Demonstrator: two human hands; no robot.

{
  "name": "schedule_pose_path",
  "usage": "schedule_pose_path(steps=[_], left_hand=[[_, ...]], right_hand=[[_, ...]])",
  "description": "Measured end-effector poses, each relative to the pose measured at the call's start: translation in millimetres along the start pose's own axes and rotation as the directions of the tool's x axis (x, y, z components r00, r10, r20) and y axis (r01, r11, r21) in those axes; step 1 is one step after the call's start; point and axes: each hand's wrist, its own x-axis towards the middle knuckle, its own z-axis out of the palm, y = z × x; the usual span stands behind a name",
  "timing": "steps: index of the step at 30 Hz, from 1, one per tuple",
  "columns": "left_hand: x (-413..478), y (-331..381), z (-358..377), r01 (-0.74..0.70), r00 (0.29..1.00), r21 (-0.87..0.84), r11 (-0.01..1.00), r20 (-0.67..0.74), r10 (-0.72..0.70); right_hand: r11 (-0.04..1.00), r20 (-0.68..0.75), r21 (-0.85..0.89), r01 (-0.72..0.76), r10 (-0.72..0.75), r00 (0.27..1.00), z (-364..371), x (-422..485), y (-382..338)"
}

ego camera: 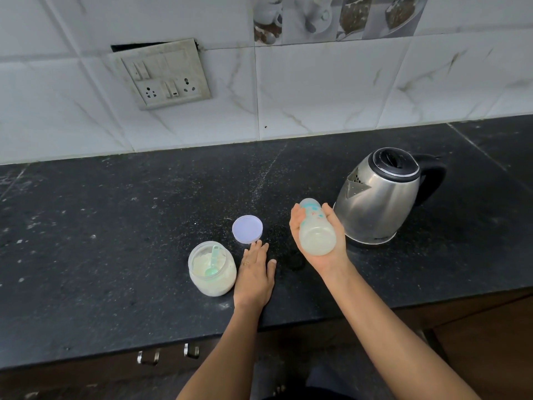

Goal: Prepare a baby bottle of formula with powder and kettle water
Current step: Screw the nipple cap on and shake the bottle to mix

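A: Head view. How far along are we?

B: Late, I'd say. R hand (323, 259) has its fingers wrapped round the bottle (315, 229), held in the air above the worktop (115, 226), just left of the kettle (380, 197). It's tipped over, base toward the camera. Cloudy whitish liquid inside, so powder and water both look to be in already.

A: Capped?

B: Top end is rounded but blurry, can't tell. The whole bottle is a bit smeared, prob. being shaken to mix. That's a guess.

A: L hand?

B: L hand (255, 272) lies flat on the worktop near the front edge, fingers straight, holding nothing. Fingertips are at the near rim of the lid (247, 228), touching or just shy, can't say which.

A: Containers?

B: The jar (212, 269) is just left of that hand, near the front edge and open. Pale powder (202, 264) fills a good part of it, with a green scoop (215, 259) lying in it. The lid sits flat on the worktop just behind the jar and hand. The kettle is toward the right end, about midway front to back, lid down and spout facing left. Water level not visible.

A: What's left?

B: Prob. finish mixing, set the bottle down, lid back on the jar. Maybe a temp check.
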Motion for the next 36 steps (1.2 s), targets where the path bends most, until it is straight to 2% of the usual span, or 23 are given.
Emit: schedule_pose_path(steps=[5,9,11,13,14,15,17,18,20,21,23,25,26,27,28,30,31,34,36], left_hand=[[0.6,-1.6,1.1,0.002,1.000,0.002,1.000,0.008,-0.002],[0.2,-1.0,0.9,-0.005,1.000,-0.005,1.000,-0.001,0.005],[0.3,-1.3,1.2,-0.004,1.000,-0.006,1.000,0.000,0.004],[0.8,-1.9,1.9,-0.004,1.000,-0.007,1.000,0.002,0.004],[0.9,-1.9,2.1,-0.005,1.000,-0.007,1.000,0.003,0.005],[0.6,-1.8,2.2,-0.007,1.000,-0.007,1.000,0.004,0.007],[0.2,-1.6,1.8,-0.006,1.000,-0.007,1.000,0.007,0.006],[0.1,-1.4,1.4,-0.004,1.000,-0.009,1.000,0.009,0.004],[0.3,-0.8,1.0,-0.002,1.000,-0.009,1.000,0.004,0.002],[0.4,-0.8,0.7,-0.003,1.000,-0.006,1.000,0.002,0.003],[1.3,-0.2,0.5,-0.006,1.000,-0.004,1.000,0.001,0.006],[0.7,-0.4,0.5,-0.003,1.000,-0.007,1.000,-0.001,0.003],[0.1,-0.5,0.5,-0.001,1.000,-0.009,1.000,-0.001,0.001],[-0.5,-0.3,0.3,-0.001,1.000,-0.009,1.000,-0.003,0.001],[-0.8,0.1,0.0,-0.004,1.000,-0.007,1.000,-0.007,0.004],[-0.4,0.7,-0.3,-0.011,1.000,-0.005,1.000,-0.011,0.011],[-0.2,1.1,-0.7,-0.012,1.000,-0.006,1.000,-0.010,0.012],[-0.2,2.0,-2.2,-0.007,1.000,-0.007,1.000,-0.004,0.007],[-0.7,2.6,-2.4,-0.004,1.000,-0.013,1.000,-0.007,0.004]], right_hand=[[1.000,-0.016,-0.014,0.023,-0.023,1.000,1.9,-4.0,-1.9],[1.000,0.028,0.000,0.020,-0.020,0.999,3.2,-7.3,-4.2],[0.995,0.078,-0.096,0.004,0.003,0.997,3.1,-7.4,-13.1],[0.963,0.130,-0.270,-0.006,0.042,0.991,9.9,-4.6,-22.1],[0.944,0.116,-0.331,0.004,0.037,0.993,15.5,-3.5,-23.3],[0.934,0.091,-0.355,0.053,-0.022,0.996,18.2,-1.1,-23.7],[0.920,0.026,-0.324,0.222,-0.226,0.974,15.6,2.6,-26.5],[0.926,0.057,-0.303,0.224,-0.217,0.975,9.6,3.3,-28.1],[0.949,0.169,-0.311,0.049,0.004,0.986,3.0,-0.4,-25.7],[0.930,0.193,-0.365,0.026,0.049,0.980,2.5,-3.4,-24.4],[0.920,0.198,-0.389,0.045,0.036,0.980,5.0,-1.2,-22.0],[0.948,0.144,-0.288,0.134,-0.095,0.985,1.7,3.0,-20.6],[0.956,0.124,-0.260,0.138,-0.109,0.986,-2.8,5.4,-22.7],[0.960,0.139,-0.270,0.071,-0.034,0.990,-4.0,5.6,-22.4],[0.936,0.160,-0.353,0.010,0.050,0.986,-4.8,4.4,-22.7],[0.863,0.194,-0.502,0.049,0.058,0.979,-2.3,1.7,-20.2],[0.868,0.193,-0.493,0.059,0.043,0.980,-0.3,3.4,-18.3],[0.946,0.123,-0.286,0.153,-0.122,0.985,-5.9,7.8,-22.8],[0.945,0.153,-0.326,0.023,0.029,0.988,-6.4,4.8,-24.5]])
